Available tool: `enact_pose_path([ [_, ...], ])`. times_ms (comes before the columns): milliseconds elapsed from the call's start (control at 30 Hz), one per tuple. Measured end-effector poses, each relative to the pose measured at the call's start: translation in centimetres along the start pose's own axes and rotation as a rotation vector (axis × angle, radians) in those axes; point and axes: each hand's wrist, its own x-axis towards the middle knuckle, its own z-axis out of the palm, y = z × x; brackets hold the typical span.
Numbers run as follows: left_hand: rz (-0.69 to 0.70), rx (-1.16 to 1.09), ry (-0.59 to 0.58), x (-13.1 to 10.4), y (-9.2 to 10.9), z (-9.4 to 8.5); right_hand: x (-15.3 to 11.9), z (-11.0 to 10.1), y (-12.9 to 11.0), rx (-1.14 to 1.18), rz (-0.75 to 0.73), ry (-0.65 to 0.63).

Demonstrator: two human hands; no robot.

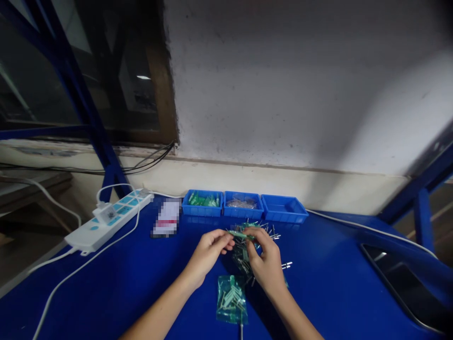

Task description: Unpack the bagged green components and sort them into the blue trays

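Observation:
A slim pale green stick-shaped piece [239, 234] is stretched level between my two hands; its exact kind is too small to tell. My left hand [210, 248] pinches its left end with thumb and forefinger. The right end sits between the closed fingertips of my right hand [264, 255]. Beneath them lies a loose pile of thin metal pins and green pieces [241, 257], partly hidden by my right hand. Nearer to me, a clear greenish plastic bag [231, 300] holds several pale green sticks and thin metal pins.
Three blue bins stand along the back: one with green pieces [191, 211], one with small clear parts [235, 213], and a third bin [285, 215]. A white power strip [85, 236] with cables lies left, near a blurred card-like item [166, 218]. A dark phone-like device [399, 283] lies right.

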Motion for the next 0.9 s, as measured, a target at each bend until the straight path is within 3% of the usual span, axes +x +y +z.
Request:
enact_pose_path([
  [133,-0.189,-0.19,-0.072,0.1,-0.3,0.0,-0.2,-0.1,-0.2,-0.01,-0.058,0.037],
  [267,-0.082,-0.192,-0.118,0.2,-0.4,-0.2,-0.3,0.0,0.0,-0.007,-0.072,0.061],
  [367,0.009,-0.164,-0.087,0.2,-0.1,-0.3,-0.2,0.2,-0.1,0.099,0.06,0.081],
  [467,0.091,-0.164,-0.052,0.2,0.1,-0.3,0.2,0.2,-0.5,0.349,0.337,0.097],
  [567,0.204,-0.087,-0.087,-0.1,0.2,-0.3,0.5,-0.1,-1.2,0.641,0.563,-0.053],
  [667,0.287,0.01,-0.11,-0.4,0.4,-0.3,0.5,-0.3,-1.7,0.827,0.634,-0.291],
  [733,0.332,0.055,-0.094,-0.3,0.4,-0.3,0.5,-0.4,-1.9,0.854,0.652,-0.34],
  [800,0.345,0.091,-0.05,-0.2,0.4,-0.3,0.5,-0.3,-1.8,0.82,0.65,-0.287],
  [900,0.262,0.115,0.044,0.0,0.1,-0.2,0.6,-0.4,-1.3,0.62,0.529,-0.093],
])
